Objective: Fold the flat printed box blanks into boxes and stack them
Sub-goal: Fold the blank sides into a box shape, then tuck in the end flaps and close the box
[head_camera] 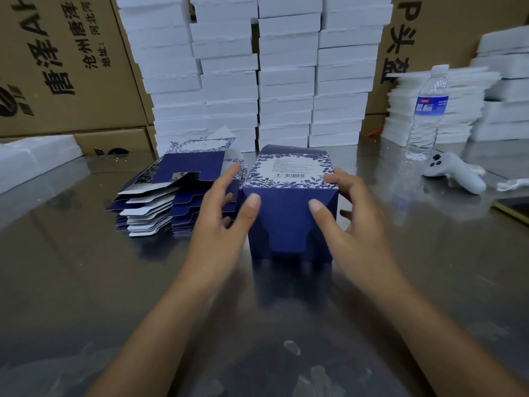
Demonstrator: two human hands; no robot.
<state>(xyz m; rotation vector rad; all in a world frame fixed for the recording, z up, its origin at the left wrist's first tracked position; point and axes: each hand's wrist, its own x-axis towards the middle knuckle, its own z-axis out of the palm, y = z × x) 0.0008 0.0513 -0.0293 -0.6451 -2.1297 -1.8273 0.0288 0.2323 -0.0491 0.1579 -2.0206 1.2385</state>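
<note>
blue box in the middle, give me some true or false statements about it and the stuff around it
1. The left hand and the right hand both hold the blue box. True.
2. The stack of flat blanks lies to the right of the box. False: it lies on the box's left.
3. The water bottle stands upright. True.
4. The white controller is in the right hand. False: it lies on the metal table, near the bottle.
</note>
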